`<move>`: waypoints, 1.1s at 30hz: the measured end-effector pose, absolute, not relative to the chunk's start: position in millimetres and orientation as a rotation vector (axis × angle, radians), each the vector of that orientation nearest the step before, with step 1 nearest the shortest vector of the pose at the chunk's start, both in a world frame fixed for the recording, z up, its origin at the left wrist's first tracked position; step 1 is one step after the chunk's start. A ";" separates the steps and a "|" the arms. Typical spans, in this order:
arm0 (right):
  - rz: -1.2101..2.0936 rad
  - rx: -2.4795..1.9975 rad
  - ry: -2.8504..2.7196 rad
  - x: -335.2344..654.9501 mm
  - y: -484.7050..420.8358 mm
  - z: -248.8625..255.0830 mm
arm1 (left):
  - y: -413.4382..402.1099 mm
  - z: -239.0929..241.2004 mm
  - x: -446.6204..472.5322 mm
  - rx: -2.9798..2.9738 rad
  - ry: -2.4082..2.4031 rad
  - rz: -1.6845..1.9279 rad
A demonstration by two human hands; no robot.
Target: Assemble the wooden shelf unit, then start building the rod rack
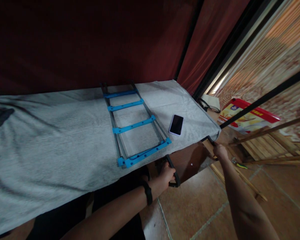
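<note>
Below the table's front edge is a brown flat panel [192, 160] with a dark bracket-like piece at each end; part of it is hidden under the cloth. My left hand [167, 174], with a black band on the wrist, is closed around the near black handle-like bracket [176, 178]. At the panel's far end my right hand [220, 152] grips the other dark bracket [210, 140]. A blue and grey ladder-like frame [133, 128] lies flat on the cloth, behind my left hand. Beside it rests a phone [176, 125] with a dark screen and pale edge.
Grey cloth [65, 140] covers the table, against a dark red curtain [90, 43]. A red and yellow box [250, 115], wooden slats [270, 148] and a green-handled tool [238, 163] are at the right. A black pole [262, 98] slants past the table corner, above the tiled floor [197, 206].
</note>
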State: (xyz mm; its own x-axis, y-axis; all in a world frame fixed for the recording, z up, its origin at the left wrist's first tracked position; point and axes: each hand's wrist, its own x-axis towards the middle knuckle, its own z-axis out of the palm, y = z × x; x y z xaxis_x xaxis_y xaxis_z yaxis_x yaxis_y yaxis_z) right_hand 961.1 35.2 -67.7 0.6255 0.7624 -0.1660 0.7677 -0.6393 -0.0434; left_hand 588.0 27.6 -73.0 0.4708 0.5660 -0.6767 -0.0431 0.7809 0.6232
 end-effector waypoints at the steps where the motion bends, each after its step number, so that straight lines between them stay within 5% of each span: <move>1: -0.248 2.811 1.311 959.6 34.3 -68.6 | 28.0 -71.8 588.3 0.591 1.048 0.411; 33: -0.214 3.002 1.289 943.1 39.0 -78.0 | 29.1 -71.9 566.1 0.604 0.960 0.269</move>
